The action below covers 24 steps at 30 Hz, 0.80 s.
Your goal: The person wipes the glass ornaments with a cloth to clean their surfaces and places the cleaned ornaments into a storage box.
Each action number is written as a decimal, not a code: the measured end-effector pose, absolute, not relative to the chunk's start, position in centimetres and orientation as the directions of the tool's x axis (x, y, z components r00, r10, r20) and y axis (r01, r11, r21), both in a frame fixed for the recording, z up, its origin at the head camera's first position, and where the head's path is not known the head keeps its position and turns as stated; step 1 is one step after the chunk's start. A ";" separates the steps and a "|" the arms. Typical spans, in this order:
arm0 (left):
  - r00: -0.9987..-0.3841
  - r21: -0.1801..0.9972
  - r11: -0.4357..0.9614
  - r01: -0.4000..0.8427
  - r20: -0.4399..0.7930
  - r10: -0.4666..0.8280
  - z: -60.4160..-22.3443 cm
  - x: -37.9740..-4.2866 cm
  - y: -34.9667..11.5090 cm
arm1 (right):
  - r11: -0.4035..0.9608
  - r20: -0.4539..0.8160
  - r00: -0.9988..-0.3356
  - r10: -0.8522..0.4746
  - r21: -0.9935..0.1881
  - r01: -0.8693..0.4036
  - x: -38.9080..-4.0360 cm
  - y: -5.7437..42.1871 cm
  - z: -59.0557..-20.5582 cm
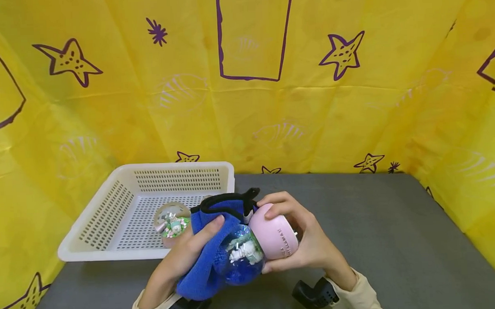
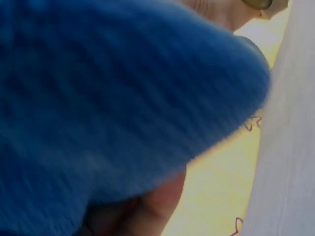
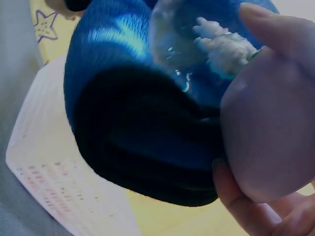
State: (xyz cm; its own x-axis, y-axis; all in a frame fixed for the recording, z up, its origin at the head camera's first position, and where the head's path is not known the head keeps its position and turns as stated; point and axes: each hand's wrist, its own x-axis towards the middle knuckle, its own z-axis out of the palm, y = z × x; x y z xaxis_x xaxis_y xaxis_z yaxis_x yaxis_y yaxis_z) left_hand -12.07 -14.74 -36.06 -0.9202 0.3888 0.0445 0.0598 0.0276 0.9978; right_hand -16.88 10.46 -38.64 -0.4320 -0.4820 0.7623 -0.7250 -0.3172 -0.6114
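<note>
A snow globe with a pink base (image 1: 271, 235) and a clear dome (image 1: 245, 259) lies tilted on its side between my hands, a small white animal figure inside it. My right hand (image 1: 311, 236) grips the pink base, fingers over the top and thumb below. In my left hand (image 1: 189, 252) is a blue cloth (image 1: 206, 269) with black edging, pressed against the dome. The right wrist view shows the cloth (image 3: 108, 59) curving behind the dome and the base (image 3: 270, 123) under my thumb. Blue cloth (image 2: 123, 98) fills most of the left wrist view, hiding the globe there.
A white perforated plastic basket (image 1: 112, 254) stands to the left on the dark grey table (image 1: 356, 223). Inside it sits another snow globe (image 1: 172, 223), partly behind my left hand. Yellow patterned fabric (image 1: 254, 109) hangs at the back and sides.
</note>
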 end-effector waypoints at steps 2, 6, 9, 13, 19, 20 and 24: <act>-0.925 0.999 0.014 0.034 0.026 0.379 -36.1 -11.9 -14.7 | -0.350 0.771 -0.430 -0.469 -0.609 -0.712 -17.0 10.5 -38.6; -0.963 0.992 0.123 -0.006 -0.039 0.268 -36.3 -11.5 -14.7 | -0.366 0.776 -0.440 -0.452 -0.611 -0.702 -17.1 10.3 -38.8; -0.976 0.981 0.191 -0.035 -0.075 0.204 -36.4 -11.3 -14.8 | -0.379 0.784 -0.448 -0.430 -0.607 -0.699 -17.1 10.1 -39.0; -0.975 0.983 0.179 -0.039 -0.077 0.208 -36.3 -11.4 -14.7 | -0.401 0.798 -0.470 -0.377 -0.598 -0.694 -17.3 10.1 -39.0; -0.968 0.994 0.099 -0.045 -0.067 0.241 -36.3 -11.4 -14.5 | -0.421 0.815 -0.500 -0.293 -0.580 -0.698 -17.6 10.4 -38.9; -0.963 0.996 0.079 -0.038 -0.057 0.264 -36.4 -11.4 -14.4 | -0.418 0.815 -0.509 -0.278 -0.579 -0.700 -17.6 10.4 -38.9; -0.931 0.999 -0.017 0.041 0.045 0.362 -36.5 -11.5 -14.4 | -0.377 0.806 -0.555 -0.204 -0.588 -0.716 -17.5 10.2 -38.9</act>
State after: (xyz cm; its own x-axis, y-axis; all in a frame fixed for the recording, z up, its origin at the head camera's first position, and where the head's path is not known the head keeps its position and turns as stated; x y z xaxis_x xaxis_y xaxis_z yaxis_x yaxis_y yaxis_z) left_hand -11.54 -14.37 -36.54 -0.9309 0.3625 0.0447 0.0414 -0.0167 0.9990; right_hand -17.49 10.21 -38.85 -0.5553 -0.2039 0.8063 -0.7158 -0.3766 -0.5881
